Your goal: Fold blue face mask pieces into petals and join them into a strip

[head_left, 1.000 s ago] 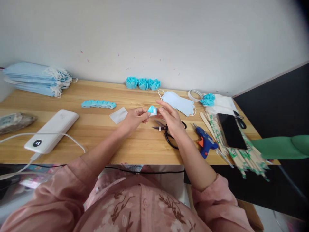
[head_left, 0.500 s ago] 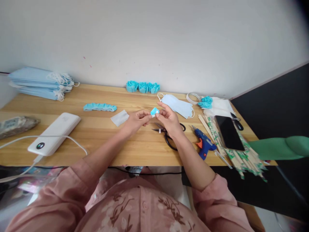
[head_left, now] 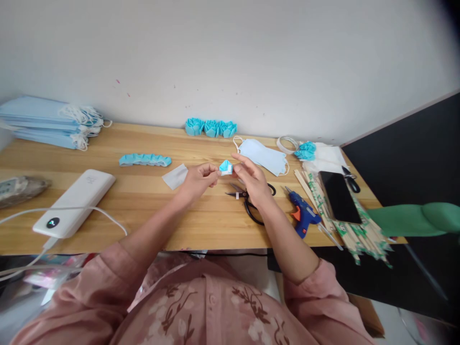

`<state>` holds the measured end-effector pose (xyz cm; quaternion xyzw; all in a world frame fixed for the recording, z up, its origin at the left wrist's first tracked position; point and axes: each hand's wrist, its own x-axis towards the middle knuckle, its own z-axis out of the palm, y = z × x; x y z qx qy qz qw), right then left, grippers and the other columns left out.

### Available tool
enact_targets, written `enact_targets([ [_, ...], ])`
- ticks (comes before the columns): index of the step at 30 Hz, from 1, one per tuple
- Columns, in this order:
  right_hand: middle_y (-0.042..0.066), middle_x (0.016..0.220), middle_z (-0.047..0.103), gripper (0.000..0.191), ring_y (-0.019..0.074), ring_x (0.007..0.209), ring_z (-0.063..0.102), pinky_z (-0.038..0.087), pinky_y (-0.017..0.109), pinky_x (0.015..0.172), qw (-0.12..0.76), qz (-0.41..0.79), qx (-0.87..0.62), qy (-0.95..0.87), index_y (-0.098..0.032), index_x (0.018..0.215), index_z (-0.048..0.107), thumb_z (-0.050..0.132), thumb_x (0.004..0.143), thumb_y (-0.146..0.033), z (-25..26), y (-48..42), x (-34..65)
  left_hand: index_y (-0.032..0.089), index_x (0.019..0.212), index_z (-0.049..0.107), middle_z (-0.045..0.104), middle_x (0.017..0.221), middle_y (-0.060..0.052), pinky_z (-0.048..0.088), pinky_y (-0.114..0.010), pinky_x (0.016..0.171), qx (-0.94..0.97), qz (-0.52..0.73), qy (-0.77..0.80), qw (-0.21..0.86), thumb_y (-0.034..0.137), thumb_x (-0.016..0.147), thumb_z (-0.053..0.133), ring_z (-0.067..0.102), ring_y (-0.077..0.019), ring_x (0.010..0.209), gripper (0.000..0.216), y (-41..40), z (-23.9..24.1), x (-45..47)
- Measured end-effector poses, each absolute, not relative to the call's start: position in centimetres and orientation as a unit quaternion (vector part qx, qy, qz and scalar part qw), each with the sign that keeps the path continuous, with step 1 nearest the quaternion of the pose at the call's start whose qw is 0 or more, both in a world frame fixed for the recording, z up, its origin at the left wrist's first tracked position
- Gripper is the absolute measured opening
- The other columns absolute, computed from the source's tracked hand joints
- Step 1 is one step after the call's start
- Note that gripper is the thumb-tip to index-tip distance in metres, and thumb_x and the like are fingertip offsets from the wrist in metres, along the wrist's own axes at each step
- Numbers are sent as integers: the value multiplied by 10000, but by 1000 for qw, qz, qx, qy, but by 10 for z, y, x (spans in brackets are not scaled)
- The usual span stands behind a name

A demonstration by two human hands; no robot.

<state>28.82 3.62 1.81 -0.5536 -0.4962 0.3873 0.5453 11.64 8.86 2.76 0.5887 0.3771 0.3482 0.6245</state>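
Observation:
Between my two hands, above the table, is a small folded blue-and-white piece of mask fabric [head_left: 226, 167]. My left hand [head_left: 200, 181] pinches its left edge. On the other side, my right hand [head_left: 252, 178] grips its right edge between thumb and fingers, with the index finger stretched out. Black-handled scissors [head_left: 247, 194] lie partly hidden under my right hand and wrist. A pale white sheet [head_left: 175, 177] rests beside my left hand. Behind my right hand lies a light blue face mask [head_left: 262, 154] with white ear loops.
Three blue fabric roses [head_left: 211, 128] stand by the wall. A pleated blue strip [head_left: 145, 160], mask stack [head_left: 46, 122] and white power bank [head_left: 75, 203] are at left. At right lie a blue glue gun [head_left: 304, 212], tape roll [head_left: 287, 144], black phone [head_left: 339, 197] and wrapped chopsticks [head_left: 362, 235].
My hands have shifted slightly apart, and the folded piece shows more of its white side. The whole view has moved a little.

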Motion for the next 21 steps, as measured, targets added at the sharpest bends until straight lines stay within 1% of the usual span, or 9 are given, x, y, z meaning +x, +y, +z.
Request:
enact_targets([
  [4, -29, 840, 673, 506, 133, 771, 630, 509, 277, 745, 537, 397, -545, -507, -269, 1257, 617, 697, 769, -377, 15, 38, 287, 183, 660, 558, 503, 549, 44, 360, -248, 559, 590, 351, 372, 625, 371, 720, 683, 421, -84, 525, 233, 88, 26, 117],
  [9, -32, 838, 666, 505, 125, 780, 628, 506, 273, 760, 538, 405, -540, -505, -260, 1249, 614, 700, 757, -334, 12, 39, 286, 177, 708, 590, 563, 612, 22, 403, -245, 585, 591, 355, 366, 625, 438, 756, 670, 475, -92, 564, 277, 89, 25, 116],
  [12, -32, 831, 660, 511, 128, 775, 626, 514, 278, 753, 527, 411, -538, -514, -259, 1253, 608, 699, 757, -343, 11, 39, 286, 180, 699, 592, 559, 610, 23, 398, -248, 581, 596, 349, 364, 625, 466, 739, 691, 468, -93, 558, 306, 90, 24, 116],
  [14, -26, 843, 665, 494, 133, 790, 632, 518, 284, 760, 521, 415, -536, -518, -256, 1242, 616, 695, 764, -354, 11, 39, 287, 181, 677, 581, 553, 605, 25, 393, -250, 583, 599, 349, 370, 619, 466, 726, 710, 463, -93, 557, 316, 91, 23, 116],
  [18, 0, 919, 690, 418, 155, 863, 650, 528, 311, 808, 544, 409, -533, -503, -266, 1191, 643, 672, 793, -393, 13, 38, 286, 179, 659, 577, 560, 601, 22, 385, -251, 583, 615, 345, 369, 605, 433, 742, 690, 466, -93, 557, 290, 92, 20, 115],
  [21, -10, 864, 681, 405, 150, 804, 644, 532, 304, 775, 551, 398, -542, -494, -267, 1155, 657, 695, 769, -386, 14, 38, 285, 176, 640, 567, 548, 593, 25, 370, -243, 574, 635, 343, 359, 592, 382, 760, 662, 458, -87, 557, 256, 91, 16, 115],
])
